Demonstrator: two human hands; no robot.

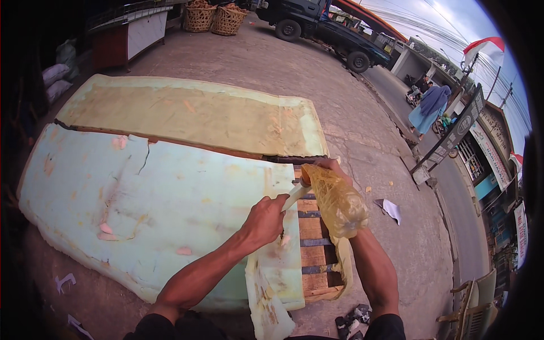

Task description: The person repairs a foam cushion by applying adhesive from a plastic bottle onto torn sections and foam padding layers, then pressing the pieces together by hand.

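My left hand [265,222] is closed around a pale flat strip [295,195], whose far end meets the mouth of a yellowish clear plastic bag [340,204]. My right hand [333,166] grips that bag near its orange-brown opening; the bag covers some of the fingers. Its rounded lower part hangs over my right wrist. Below both hands is a pale green foam pad [187,198], stained and torn, on a wooden frame [313,252] with dark webbing straps. A loose foam flap [266,300] folds down at the near edge.
Beyond the pad lies a second padded panel [187,110], brownish with a pale border. White scraps [390,210] and a dark crumpled bundle [354,323] lie on the pavement. A wooden chair [473,306] stands at right. Farther off are a dark truck [323,31], wicker baskets [199,18] and a walking person [429,107].
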